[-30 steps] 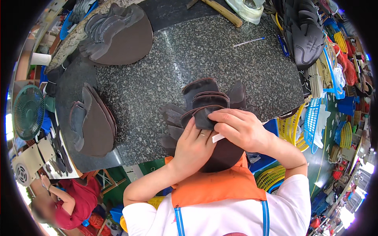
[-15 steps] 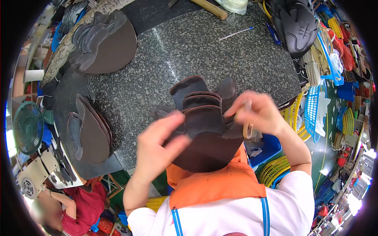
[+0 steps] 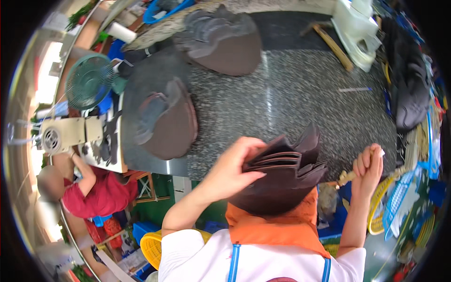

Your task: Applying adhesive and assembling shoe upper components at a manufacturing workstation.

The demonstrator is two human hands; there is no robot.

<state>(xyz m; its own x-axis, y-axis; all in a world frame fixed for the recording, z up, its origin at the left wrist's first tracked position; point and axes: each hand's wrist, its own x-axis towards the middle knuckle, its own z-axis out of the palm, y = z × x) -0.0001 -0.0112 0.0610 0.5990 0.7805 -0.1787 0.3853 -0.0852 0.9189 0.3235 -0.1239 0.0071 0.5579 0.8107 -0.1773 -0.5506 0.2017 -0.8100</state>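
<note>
A fanned stack of dark brown leather pieces [image 3: 282, 181] rests against my orange apron at the near edge of the speckled granite table [image 3: 282, 103]. My left hand [image 3: 232, 171] grips the stack's left side, thumb on top and fingers under the layers. My right hand [image 3: 369, 167] is off to the right, past the stack, closed around a wooden-handled tool [image 3: 347, 177] whose handle pokes out to the left of the fist.
Two more piles of brown pieces lie on the table, one at the left [image 3: 167, 124] and one at the back [image 3: 225, 40]. A white machine [image 3: 357, 28] stands far right. A green fan [image 3: 87, 80] and a seated person in red [image 3: 94, 190] are at left. Baskets [image 3: 399, 202] crowd the right.
My right hand left the stack and swung out to the right, now gripping a wooden-handled tool. My left hand took hold of the stack's left side. The view shifted toward the table's left.
</note>
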